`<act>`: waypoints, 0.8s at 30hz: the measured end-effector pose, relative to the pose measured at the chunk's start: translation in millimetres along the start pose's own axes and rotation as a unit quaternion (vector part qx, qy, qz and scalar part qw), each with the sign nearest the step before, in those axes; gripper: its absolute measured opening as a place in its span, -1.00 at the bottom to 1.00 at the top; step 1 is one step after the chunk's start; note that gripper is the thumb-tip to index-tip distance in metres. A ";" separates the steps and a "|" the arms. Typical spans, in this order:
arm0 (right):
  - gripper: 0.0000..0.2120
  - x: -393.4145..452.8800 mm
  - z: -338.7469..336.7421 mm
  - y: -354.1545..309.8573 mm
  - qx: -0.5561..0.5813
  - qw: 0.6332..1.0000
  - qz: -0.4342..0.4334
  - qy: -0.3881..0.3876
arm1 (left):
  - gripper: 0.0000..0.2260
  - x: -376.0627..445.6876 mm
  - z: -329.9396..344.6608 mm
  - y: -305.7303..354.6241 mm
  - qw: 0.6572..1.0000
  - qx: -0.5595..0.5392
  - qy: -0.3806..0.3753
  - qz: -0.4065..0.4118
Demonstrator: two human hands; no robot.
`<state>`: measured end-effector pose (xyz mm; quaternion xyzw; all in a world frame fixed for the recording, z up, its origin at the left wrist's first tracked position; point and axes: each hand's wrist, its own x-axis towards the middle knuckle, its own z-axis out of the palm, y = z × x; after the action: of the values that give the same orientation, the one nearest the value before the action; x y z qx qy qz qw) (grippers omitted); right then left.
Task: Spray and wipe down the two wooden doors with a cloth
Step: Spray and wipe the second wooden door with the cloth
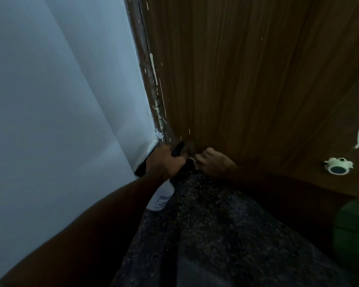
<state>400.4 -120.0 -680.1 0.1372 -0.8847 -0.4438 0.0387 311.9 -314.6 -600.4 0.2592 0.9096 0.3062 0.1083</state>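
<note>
A brown wooden door [247, 79] with vertical grain fills the upper right, flecked with white paint near its hinge edge. My left hand [164, 162] grips the neck of a white spray bottle [161, 197] with a black nozzle that points at the door's bottom corner. My right hand [212, 162] is low against the door, fingers curled round a small pale bit of cloth [192, 159], most of which is hidden.
A pale wall [60, 100] stands on the left, meeting the door frame [145, 59]. Dark speckled floor [216, 224] lies below. A white round fitting [337, 165] sits at the lower right, and a green object [354, 228] is at the right edge.
</note>
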 end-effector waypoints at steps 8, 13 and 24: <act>-0.59 46.8 -22.3 6.4 0.042 0.995 0.080 0.033 | -0.64 1.9 1.7 -18.6 0.999 -0.031 0.016 -0.012; -0.57 68.3 -28.0 10.6 0.069 0.996 0.064 -0.013 | -0.65 11.3 -10.4 -15.0 0.998 -0.038 0.039 -0.024; -0.52 102.4 -28.7 6.0 0.082 0.990 0.112 0.034 | -0.60 20.2 -10.5 -21.4 0.994 -0.087 0.072 -0.010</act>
<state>306.3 -167.3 -663.6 0.0545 -0.9261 -0.3577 0.1066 282.5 -323.6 -606.0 0.2172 0.8876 0.4005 0.0677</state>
